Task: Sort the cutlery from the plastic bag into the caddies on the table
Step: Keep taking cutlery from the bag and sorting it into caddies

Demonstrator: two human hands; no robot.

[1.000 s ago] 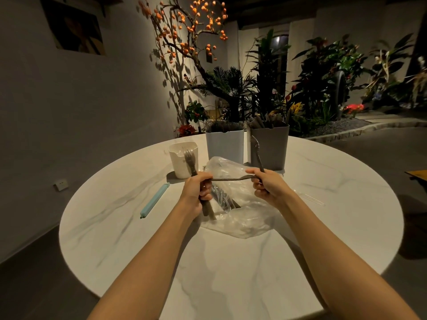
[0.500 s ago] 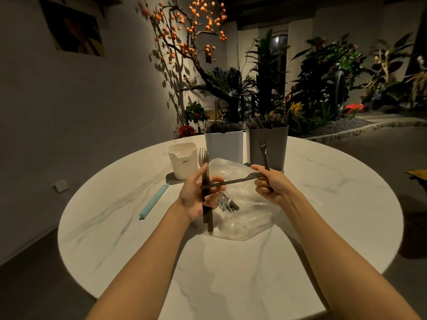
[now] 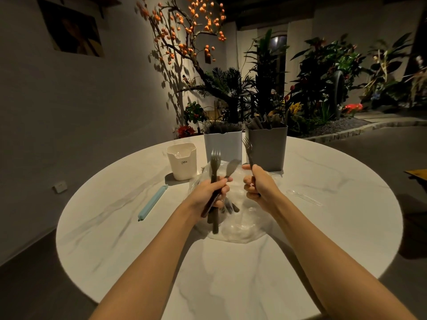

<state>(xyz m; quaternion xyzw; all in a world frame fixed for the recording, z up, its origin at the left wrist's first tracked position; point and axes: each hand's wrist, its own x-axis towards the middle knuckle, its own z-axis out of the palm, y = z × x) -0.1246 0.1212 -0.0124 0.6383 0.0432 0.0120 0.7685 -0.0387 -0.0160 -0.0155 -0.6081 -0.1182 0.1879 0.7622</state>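
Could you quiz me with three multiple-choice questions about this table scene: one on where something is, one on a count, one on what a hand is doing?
1. Where does the pale blue bag-sealing clip lie?
A. Inside the cream caddy
B. On the white marble round table, left of the hands
C. In the right hand

2. How many caddies stand on the table?
A. One
B. Three
C. Five

3. What is the right hand doing?
A. Gripping a dark fork upright
B. Resting flat
C. Pointing

Answers:
1 B, it lies flat on the tabletop.
2 B: cream small caddy, light grey tall caddy, dark grey tall caddy.
3 A, fingers curl round the handle.
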